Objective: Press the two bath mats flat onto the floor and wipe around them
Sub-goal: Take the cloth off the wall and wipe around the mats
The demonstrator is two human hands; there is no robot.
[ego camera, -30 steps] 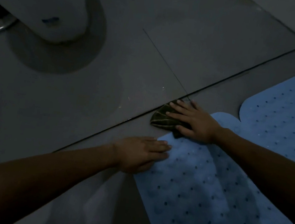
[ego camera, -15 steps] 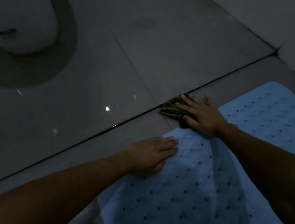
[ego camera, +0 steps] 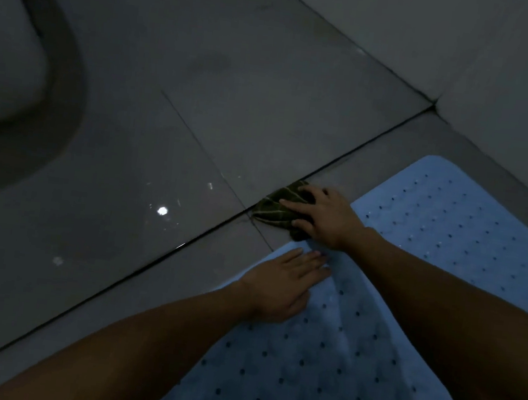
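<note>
The left hand (ego camera: 282, 284) is lying spread, pressing the corner of the pale blue perforated rubber bath mat (ego camera: 353, 358) on the grey tiled floor (ego camera: 200, 110). The right hand (ego camera: 323, 215) is pressing a dark green striped cloth (ego camera: 273, 209) flat beside the mat's edge. Wiping is probably best done along the edge, with the corner pinned.

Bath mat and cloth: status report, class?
Left hand flat on blue mat. Right hand presses dark cloth on floor. Nothing in the way.

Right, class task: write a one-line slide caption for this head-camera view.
Left hand presses a blue bath mat flat while the right hand holds a dark cloth on the floor tiles.
</note>
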